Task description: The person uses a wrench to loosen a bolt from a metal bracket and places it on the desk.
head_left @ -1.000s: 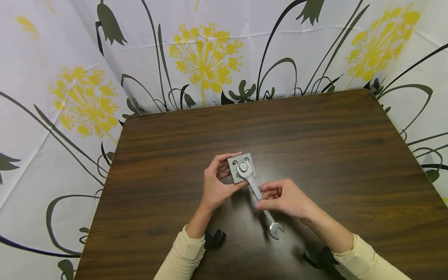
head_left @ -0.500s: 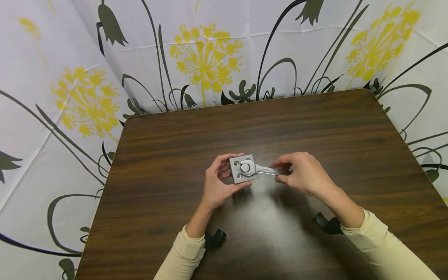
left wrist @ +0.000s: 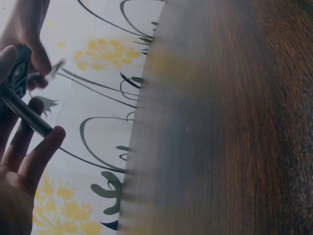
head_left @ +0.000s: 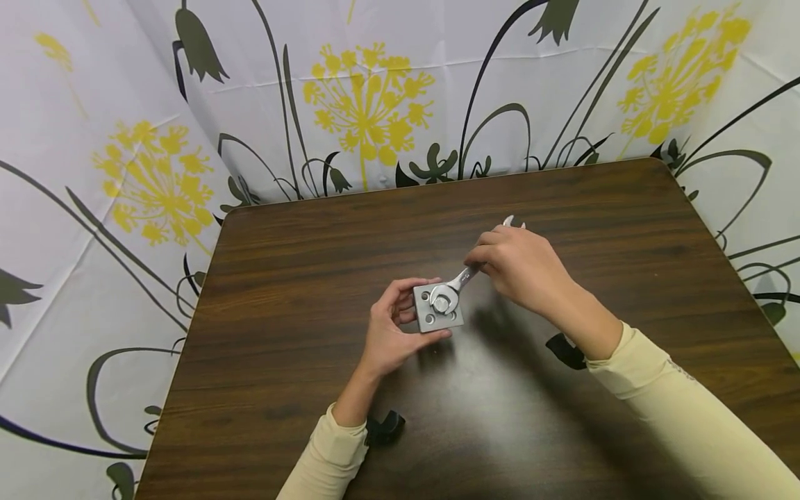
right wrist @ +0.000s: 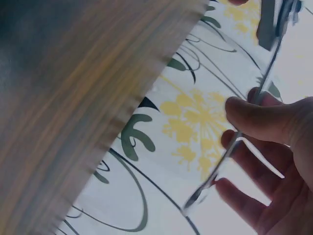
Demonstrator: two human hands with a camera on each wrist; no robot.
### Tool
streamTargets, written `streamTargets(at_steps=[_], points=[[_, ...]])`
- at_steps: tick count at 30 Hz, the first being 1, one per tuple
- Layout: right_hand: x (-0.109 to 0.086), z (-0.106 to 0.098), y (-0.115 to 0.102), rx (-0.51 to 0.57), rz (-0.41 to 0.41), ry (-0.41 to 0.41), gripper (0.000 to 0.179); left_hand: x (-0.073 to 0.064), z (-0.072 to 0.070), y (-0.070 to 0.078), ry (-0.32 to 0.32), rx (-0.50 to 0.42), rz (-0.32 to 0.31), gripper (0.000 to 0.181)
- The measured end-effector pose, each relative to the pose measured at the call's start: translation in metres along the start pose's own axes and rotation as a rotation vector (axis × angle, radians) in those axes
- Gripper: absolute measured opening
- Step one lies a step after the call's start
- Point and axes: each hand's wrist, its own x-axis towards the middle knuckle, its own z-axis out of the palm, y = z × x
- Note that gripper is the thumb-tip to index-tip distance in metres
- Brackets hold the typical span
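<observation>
My left hand [head_left: 389,338] holds a square grey metal block [head_left: 442,324] above the table, fingers behind its far edge and thumb along its near edge. A bolt head [head_left: 441,304] sits on the block's face among several holes. Out of the block's other side sticks the threaded bolt shank [left wrist: 29,116], a fingertip of my left hand at its end. The ring end of a combination wrench [head_left: 461,280] lies around the bolt head. My right hand [head_left: 523,269] pinches the wrench's handle [right wrist: 266,78] between thumb and fingers. Its open end shows beyond my knuckles, pointing away to the right.
A dark wood-grain table [head_left: 300,278] lies below both hands. Behind it and at its sides hangs a white curtain [head_left: 400,83] with yellow and grey flowers. Black wrist mounts [head_left: 385,427] stick out at both cuffs.
My right hand has swung the wrench counterclockwise around the bolt head, from pointing toward me, through rightward, to pointing away. My left hand and the block have shifted only slightly.
</observation>
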Motion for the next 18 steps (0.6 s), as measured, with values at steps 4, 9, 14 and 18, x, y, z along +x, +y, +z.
streamTargets(at_steps=[4, 9, 14, 18], points=[[0.013, 0.001, 0.0, -0.069, -0.139, 0.052, 0.028, 0.0, 0.001, 0.0, -0.007, 0.008, -0.013, 0.072], [0.026, 0.002, -0.002, -0.166, -0.317, 0.118, 0.026, -0.001, 0.002, -0.001, -0.007, 0.027, -0.034, 0.073], [0.029, 0.001, -0.001, -0.22, -0.354, 0.147, 0.023, -0.002, 0.003, -0.002, -0.003, 0.034, -0.039, 0.073], [0.024, 0.002, 0.005, -0.233, -0.261, 0.142, 0.024, -0.002, 0.001, -0.002, 0.014, 0.041, -0.031, 0.074]])
